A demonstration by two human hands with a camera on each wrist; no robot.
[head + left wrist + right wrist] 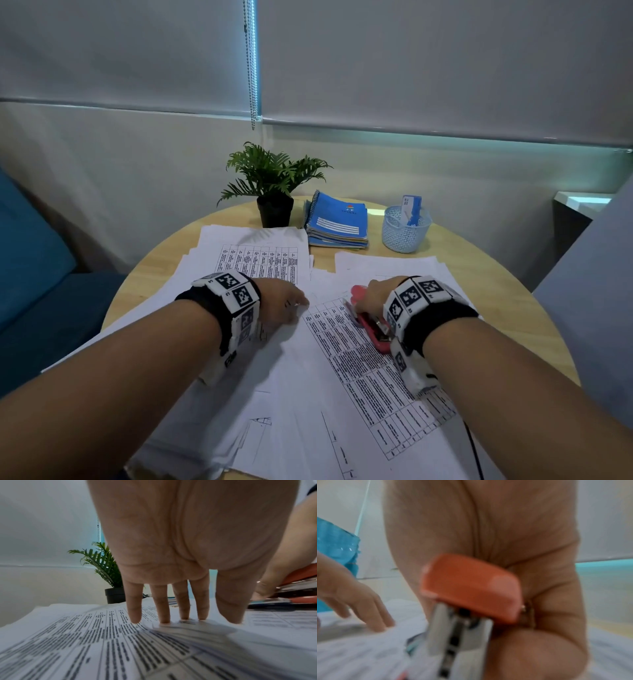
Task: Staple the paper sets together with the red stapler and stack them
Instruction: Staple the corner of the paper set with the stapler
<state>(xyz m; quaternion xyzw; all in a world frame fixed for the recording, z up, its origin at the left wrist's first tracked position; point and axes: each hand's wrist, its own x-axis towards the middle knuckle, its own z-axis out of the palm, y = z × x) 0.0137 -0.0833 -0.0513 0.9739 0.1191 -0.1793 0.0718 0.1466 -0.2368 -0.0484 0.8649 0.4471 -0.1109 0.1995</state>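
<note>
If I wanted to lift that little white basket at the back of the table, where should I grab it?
Probably by the rim, from above. The basket stands upright with its mouth open, so the top edge is free to pinch. A blue-and-white item pokes out of the middle and right of it, so the left or near rim looks freer. Its round wall could also be clasped from the near side; nothing stands right against it.

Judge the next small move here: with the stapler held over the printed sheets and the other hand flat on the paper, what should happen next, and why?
Probably squeeze the red stapler down on the sheet edge. The right hand grips it low over the paper set, and the left hand has straight fingers pressing the sheets flat beside it. Whether the edge sits fully between the jaws cannot be told; the right wrist view is blurred.
</note>
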